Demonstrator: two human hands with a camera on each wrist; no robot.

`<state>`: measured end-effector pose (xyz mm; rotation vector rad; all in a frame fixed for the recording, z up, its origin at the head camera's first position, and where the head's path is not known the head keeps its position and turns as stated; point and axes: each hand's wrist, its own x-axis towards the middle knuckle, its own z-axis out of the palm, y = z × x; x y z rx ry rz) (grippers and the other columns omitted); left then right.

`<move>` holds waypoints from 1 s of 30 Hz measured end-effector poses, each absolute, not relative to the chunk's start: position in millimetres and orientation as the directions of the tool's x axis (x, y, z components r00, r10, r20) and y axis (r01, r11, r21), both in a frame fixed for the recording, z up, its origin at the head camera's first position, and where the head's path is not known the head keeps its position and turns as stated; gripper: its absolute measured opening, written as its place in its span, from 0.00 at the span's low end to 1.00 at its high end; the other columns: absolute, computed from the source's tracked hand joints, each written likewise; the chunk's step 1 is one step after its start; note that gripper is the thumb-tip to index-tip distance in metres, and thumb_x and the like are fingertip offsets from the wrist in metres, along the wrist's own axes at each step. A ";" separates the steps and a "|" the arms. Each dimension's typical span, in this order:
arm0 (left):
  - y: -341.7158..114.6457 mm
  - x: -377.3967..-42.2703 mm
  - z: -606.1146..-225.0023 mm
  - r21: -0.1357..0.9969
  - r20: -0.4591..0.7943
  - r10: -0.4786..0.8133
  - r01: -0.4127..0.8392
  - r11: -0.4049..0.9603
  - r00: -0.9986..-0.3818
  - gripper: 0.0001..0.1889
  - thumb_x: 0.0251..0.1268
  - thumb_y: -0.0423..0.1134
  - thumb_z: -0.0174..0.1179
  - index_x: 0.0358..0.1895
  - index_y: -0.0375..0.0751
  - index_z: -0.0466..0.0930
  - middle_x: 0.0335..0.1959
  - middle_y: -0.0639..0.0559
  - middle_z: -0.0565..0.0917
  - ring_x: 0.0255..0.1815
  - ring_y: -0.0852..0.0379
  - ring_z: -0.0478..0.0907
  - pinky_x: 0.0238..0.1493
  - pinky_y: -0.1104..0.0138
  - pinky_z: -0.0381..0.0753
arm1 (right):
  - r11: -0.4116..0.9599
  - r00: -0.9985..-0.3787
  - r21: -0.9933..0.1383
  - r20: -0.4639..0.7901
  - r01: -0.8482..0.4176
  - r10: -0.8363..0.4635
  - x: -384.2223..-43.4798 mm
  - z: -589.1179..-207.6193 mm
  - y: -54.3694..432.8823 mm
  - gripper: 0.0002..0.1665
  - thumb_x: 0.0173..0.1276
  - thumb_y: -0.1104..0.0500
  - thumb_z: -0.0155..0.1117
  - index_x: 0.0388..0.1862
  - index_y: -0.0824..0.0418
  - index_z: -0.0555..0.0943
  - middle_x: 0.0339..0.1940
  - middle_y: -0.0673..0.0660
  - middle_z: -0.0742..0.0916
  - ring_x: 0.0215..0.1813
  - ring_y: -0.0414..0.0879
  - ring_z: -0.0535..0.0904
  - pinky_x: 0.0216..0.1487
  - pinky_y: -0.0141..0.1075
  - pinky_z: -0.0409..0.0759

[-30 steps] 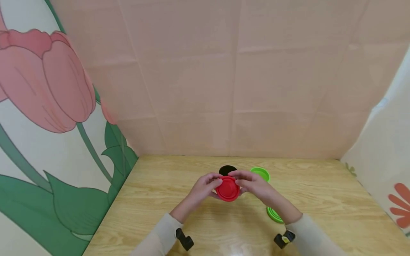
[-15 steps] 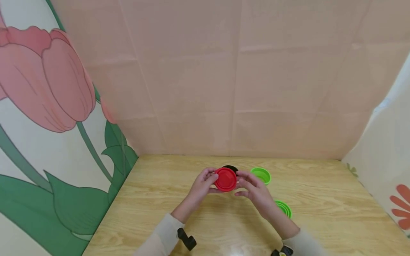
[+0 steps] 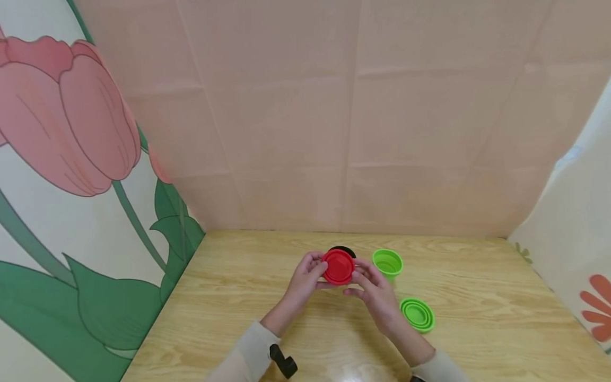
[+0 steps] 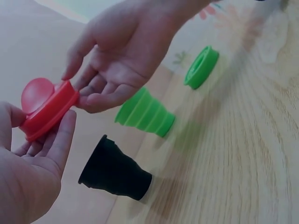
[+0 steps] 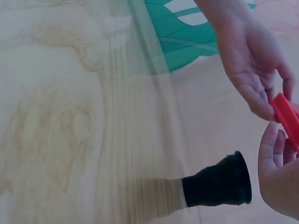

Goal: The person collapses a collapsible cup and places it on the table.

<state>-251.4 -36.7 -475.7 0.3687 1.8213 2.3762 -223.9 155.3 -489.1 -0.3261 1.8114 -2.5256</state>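
Wood-grain worktop underneath, left hand and right hand pinch a red collapsible cup between fingers; uneven squeezing might drop it.

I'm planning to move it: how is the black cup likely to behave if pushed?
The black cup may tip, since its base looks narrower than its rim. Its wavy wall suggests soft material that could give when squeezed. Upright on its base, it probably wouldn't roll unless knocked over.

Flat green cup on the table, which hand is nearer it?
Right. In the head view, your right hand is just left of the flat green cup; your left hand is farther left, at the left edge of the red cup.
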 end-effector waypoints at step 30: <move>-44.1 -255.3 -474.4 0.993 0.094 0.417 0.116 0.027 -0.904 0.17 0.73 0.42 0.62 0.56 0.33 0.79 0.42 0.45 0.84 0.37 0.55 0.85 0.41 0.54 0.89 | -0.062 -0.965 -0.997 0.060 -0.045 -0.256 -242.3 -483.3 176.3 0.26 0.76 0.58 0.61 0.66 0.72 0.72 0.48 0.55 0.84 0.44 0.45 0.85 0.45 0.38 0.88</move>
